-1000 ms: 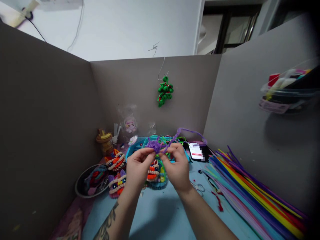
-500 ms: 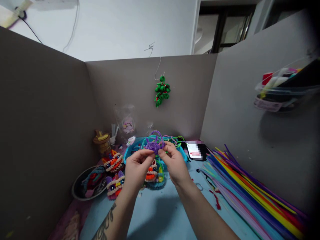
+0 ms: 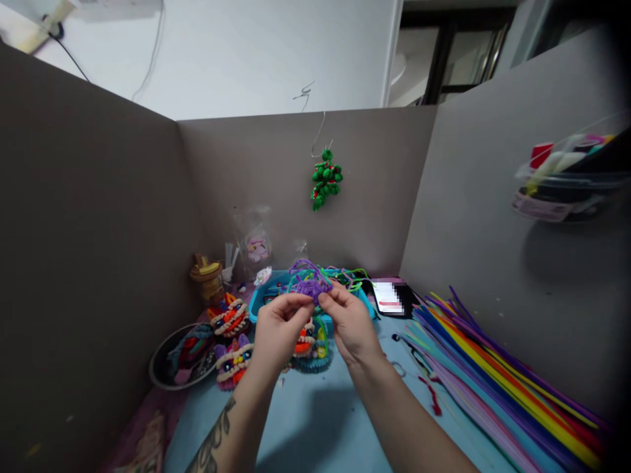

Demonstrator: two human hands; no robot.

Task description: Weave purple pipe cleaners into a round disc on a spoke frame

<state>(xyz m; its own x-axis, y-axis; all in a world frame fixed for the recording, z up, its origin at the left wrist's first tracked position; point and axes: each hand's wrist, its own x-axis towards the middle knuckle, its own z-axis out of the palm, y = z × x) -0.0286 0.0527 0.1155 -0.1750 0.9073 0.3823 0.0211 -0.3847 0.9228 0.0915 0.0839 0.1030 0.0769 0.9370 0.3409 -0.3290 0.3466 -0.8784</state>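
A purple pipe-cleaner piece (image 3: pixel 312 286), coiled into a fuzzy mass with loose strands looping up from it, is held in the air between both hands. My left hand (image 3: pixel 283 323) pinches its lower left edge between thumb and forefinger. At its right side, my right hand (image 3: pixel 351 322) grips it the same way, the two thumbs nearly meeting. Below and behind the hands stands a finished-looking pipe-cleaner figure (image 3: pixel 304 341) in orange, cream and teal. A blue tray (image 3: pixel 258 303) with green and pink strands lies just beyond the purple piece.
Pipe-cleaner bundles (image 3: pixel 493 368) fan out at the right, near a phone (image 3: pixel 388 297). Two striped figures (image 3: pixel 234 363) and a metal bowl (image 3: pixel 156 376) stand at the left. A green ornament (image 3: pixel 326 179) hangs on the grey back panel (image 3: pixel 246 171); a basket (image 3: pixel 547 197) hangs at right.
The whole view has shifted slightly, with things appearing a little further right. Both hands keep their pinch on the purple piece, which seems slightly turned and flatter.
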